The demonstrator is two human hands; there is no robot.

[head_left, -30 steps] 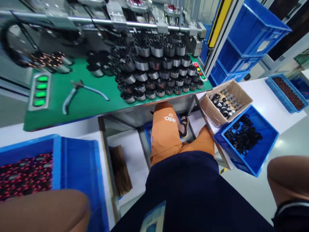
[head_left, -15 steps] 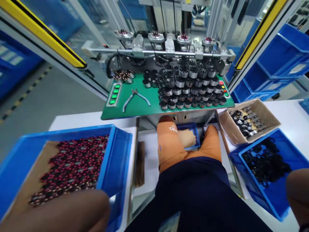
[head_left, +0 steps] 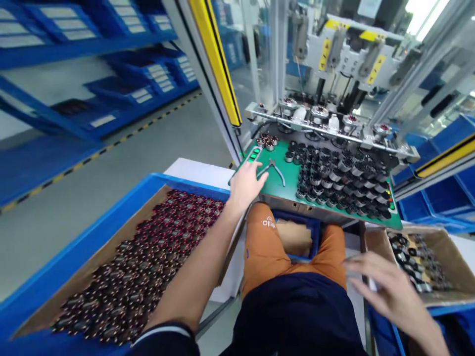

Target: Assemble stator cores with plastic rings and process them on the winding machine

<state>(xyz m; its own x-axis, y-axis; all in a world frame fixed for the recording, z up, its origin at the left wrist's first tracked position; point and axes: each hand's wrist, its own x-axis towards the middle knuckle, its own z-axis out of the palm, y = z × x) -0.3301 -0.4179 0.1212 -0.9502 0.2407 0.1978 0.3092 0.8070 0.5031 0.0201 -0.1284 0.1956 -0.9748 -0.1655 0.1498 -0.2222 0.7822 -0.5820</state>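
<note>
My left hand (head_left: 247, 184) reaches over the left edge of the green work mat (head_left: 287, 193), fingers apart and holding nothing. Its fingertips are at the strip of green lit buttons (head_left: 254, 154); touch cannot be made out. Just right of it lie cutting pliers (head_left: 279, 174) with pale blue handles. My right hand (head_left: 386, 284) is above my right thigh, near the cardboard box (head_left: 458, 247) of small metal and black parts. Motion blurs its fingers, and a greyish patch near the tips is unclear. Rows of black-and-silver cylindrical motor parts (head_left: 334, 173) cover the mat's right side.
A blue bin (head_left: 146, 185) at left holds many copper-wound cores (head_left: 148, 262). Behind the mat stands a machine with a horizontal bar (head_left: 311, 124) and several fixtures bearing wound cores. Yellow-striped posts (head_left: 218, 64) flank it. A few copper-wound parts (head_left: 267, 141) sit at the mat's back left.
The view has swung left and up. My left hand has moved forward from over the blue bin to the button strip. My right hand has come in from the right edge toward my lap.
</note>
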